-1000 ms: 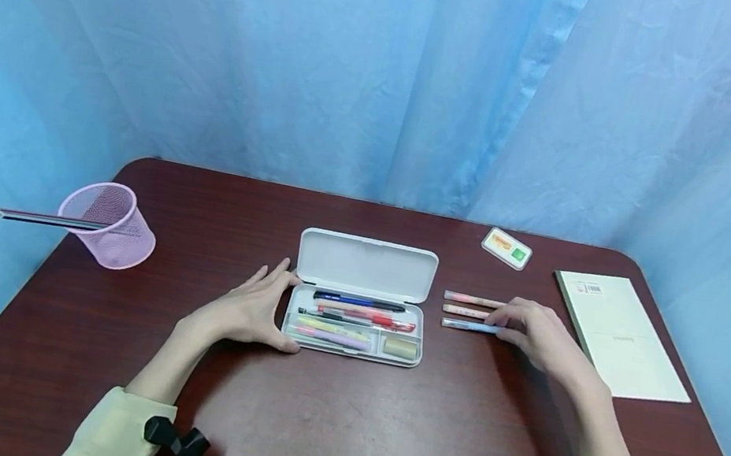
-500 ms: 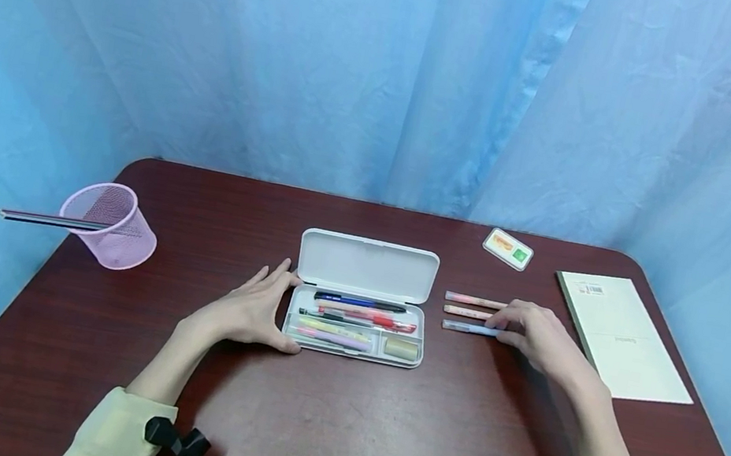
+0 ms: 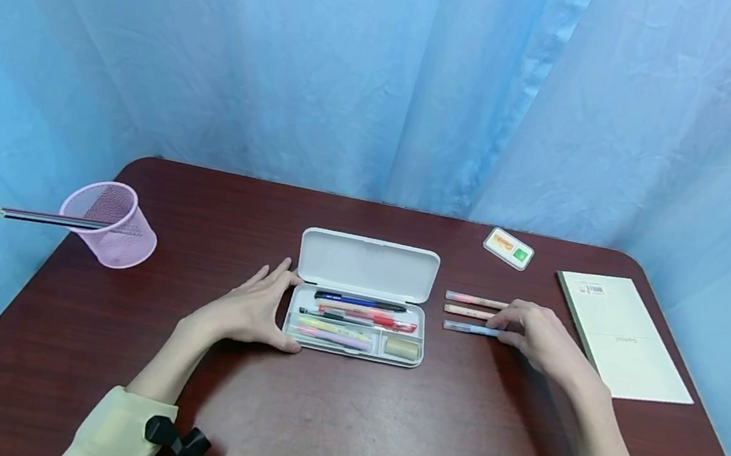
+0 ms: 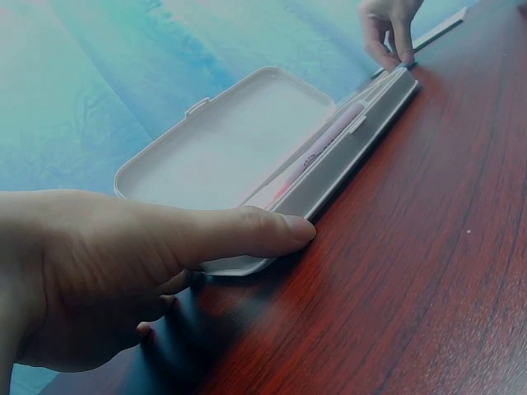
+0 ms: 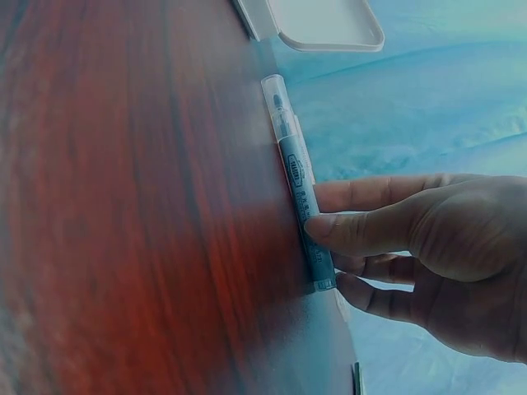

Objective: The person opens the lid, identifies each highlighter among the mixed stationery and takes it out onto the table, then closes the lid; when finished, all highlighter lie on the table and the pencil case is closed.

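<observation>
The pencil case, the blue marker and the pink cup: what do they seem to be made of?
Pencil case: probably matte plastic, with a smooth, thin moulded rim. Blue marker: likely smooth plastic; its cap is see-through. Pink cup: mesh, perhaps painted metal, possibly plastic; a fine grid shows in its wall.

The worktop (image 3: 333,430) looks like dark wood grain, smooth, with a soft sheen. The case (image 3: 366,266) is smooth, pale plastic, satin rather than glossy inside its lid. The marker (image 5: 296,177) has a matt-looking blue plastic barrel with a clear, shiny cap. The cup (image 3: 132,243) is a perforated mesh, metal or plastic cannot be told. The curtain (image 3: 293,49) is thin cloth with a faint satin gloss; the sleeve (image 3: 114,427), matt cloth. The pad (image 3: 627,341) is smooth, matt paper.
</observation>
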### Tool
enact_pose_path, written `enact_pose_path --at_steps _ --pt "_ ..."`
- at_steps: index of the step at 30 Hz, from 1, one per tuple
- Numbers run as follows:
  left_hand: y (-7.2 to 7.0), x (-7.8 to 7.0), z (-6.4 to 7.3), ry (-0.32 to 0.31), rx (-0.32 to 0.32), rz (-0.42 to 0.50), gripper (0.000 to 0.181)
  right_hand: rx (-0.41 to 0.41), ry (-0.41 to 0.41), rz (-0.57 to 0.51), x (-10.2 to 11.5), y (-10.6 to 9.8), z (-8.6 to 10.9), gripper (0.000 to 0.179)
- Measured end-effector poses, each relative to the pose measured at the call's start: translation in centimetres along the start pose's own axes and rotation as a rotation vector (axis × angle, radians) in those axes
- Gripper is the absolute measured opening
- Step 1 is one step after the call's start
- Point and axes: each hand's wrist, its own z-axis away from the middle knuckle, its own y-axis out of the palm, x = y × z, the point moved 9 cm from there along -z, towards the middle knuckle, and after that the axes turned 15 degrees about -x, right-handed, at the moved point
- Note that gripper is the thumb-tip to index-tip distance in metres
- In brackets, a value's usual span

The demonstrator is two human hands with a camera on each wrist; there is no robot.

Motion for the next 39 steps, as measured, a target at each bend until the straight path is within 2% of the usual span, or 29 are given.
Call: enact_pose_path --at_steps 16,26,30,34,39 --pt "0.0 0.0 -0.1 -0.004 0.002 -0.001 0.100 0.007 0.001 -0.015 0.4 -0.3 0.0 0.022" --pt "0.1 0.0 -0.1 0.004 0.000 0.000 0.100 -0.033 -0.015 0.010 0.2 -0.8 0.1 0.023" --pt "0.3 0.0 -0.1 -0.002 0.005 0.002 0.099 -0.077 -0.018 0.017 0.3 -1.1 0.0 0.023" --pt "0.2 0.1 -0.1 -0.018 0.008 -0.001 0.100 -0.153 -0.033 -0.015 1.3 -1.5 -0.6 0.024" --pt "0.1 0.2 -0.1 -0.021 0.010 -0.008 0.100 -0.197 -0.054 -0.129 4.6 -1.0 -1.5 0.023"
